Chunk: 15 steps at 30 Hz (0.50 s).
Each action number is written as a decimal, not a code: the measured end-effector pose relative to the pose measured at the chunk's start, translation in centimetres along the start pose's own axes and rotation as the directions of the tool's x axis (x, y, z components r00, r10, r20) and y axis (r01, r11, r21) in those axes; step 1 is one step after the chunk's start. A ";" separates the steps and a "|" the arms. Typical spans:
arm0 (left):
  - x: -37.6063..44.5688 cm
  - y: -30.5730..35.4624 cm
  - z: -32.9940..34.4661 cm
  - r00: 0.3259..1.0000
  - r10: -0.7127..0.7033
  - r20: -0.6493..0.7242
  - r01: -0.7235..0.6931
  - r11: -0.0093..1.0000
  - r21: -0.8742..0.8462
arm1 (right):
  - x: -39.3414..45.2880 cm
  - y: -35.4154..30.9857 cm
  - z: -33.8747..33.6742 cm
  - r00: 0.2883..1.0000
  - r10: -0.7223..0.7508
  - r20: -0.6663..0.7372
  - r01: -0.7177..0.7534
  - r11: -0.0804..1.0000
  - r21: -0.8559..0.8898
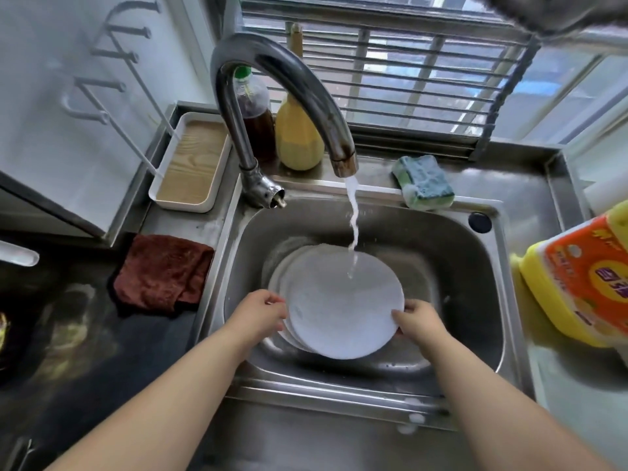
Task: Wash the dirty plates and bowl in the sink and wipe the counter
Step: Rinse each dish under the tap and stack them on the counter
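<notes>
A stack of white plates point(343, 300) is held tilted inside the steel sink point(475, 266). Water runs from the curved faucet point(272, 79) onto the top plate's far edge. My left hand point(260, 312) grips the stack's left rim, and my right hand point(416, 319) grips its right rim. A green and blue sponge point(424, 181) with foam lies on the ledge behind the sink. A dark red cloth point(163, 271) lies folded on the counter left of the sink. No bowl is visible.
A yellow detergent jug point(577, 283) with an orange label stands on the right counter. Behind the faucet stand a brown-liquid bottle point(255, 113) and a yellow bottle point(297, 137). A white tray point(190, 161) sits back left. The dark counter point(68, 351) lies at left.
</notes>
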State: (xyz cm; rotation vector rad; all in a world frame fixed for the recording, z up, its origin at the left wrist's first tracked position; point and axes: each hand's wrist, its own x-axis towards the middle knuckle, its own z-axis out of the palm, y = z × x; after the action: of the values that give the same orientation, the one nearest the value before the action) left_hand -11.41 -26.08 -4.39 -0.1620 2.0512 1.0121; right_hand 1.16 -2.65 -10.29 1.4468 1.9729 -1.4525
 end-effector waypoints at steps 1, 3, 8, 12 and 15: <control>-0.2 0.2 0.1 1.000 -0.006 0.004 0.006 1.000 -0.003 | -0.6 -0.2 -0.6 1.000 -0.023 -0.005 0.023 1.000 0.018; -0.6 0.5 0.3 1.000 -0.018 0.000 0.018 1.000 -0.011 | -1.8 -0.6 -1.6 0.997 -0.069 -0.023 0.070 0.997 0.027; -1.3 0.6 1.4 0.996 -0.069 -0.058 0.066 0.996 -0.065 | -5.8 -0.5 -4.0 0.995 -0.093 -0.042 0.096 0.991 0.093; -2.3 1.3 2.8 0.984 -0.139 0.113 0.172 0.911 -0.375 | -8.3 -1.1 -4.4 0.993 -0.112 -0.045 0.120 0.944 0.307; -3.3 2.2 3.5 0.971 -0.033 0.238 0.164 0.814 -0.557 | -9.0 -2.0 -3.9 0.990 -0.130 -0.062 0.144 0.908 0.394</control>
State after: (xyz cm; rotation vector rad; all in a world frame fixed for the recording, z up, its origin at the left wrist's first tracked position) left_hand -8.02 -22.92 -1.88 -0.4464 1.4683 1.4909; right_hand 4.69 -4.16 -1.03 1.5180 1.9071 -1.9975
